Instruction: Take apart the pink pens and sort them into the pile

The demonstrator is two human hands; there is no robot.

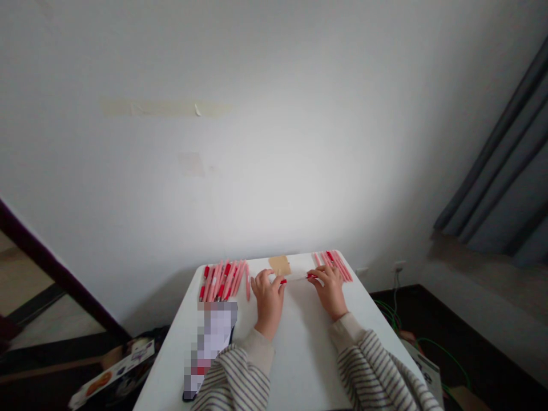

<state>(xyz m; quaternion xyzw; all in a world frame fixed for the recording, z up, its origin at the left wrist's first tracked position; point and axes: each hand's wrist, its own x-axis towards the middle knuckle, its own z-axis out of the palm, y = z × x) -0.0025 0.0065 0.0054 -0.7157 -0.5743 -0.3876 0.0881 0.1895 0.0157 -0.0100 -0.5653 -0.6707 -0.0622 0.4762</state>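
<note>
My left hand (269, 294) is closed over the table, its thumb and fingertips pinching a red pen part (283, 281). To its right, my right hand (329, 286) pinches another red pen part (311, 276). A thin pale rod, like a pen refill (296, 279), shows in the gap between the two hands. Just left of my left hand, a single pink pen (248, 282) lies apart from a row of pink and red pens (222, 281). Beyond my right hand is a smaller group of pink pens (340, 265), partly hidden by the fingers.
The white table (302, 354) stands against a wall (274, 142). At its back edge lies a tan paper piece (279, 265). A blurred-out phone-like object (214, 337) rests by my left sleeve. Green cables (445, 345) run along the floor at right, below a grey curtain (500, 171).
</note>
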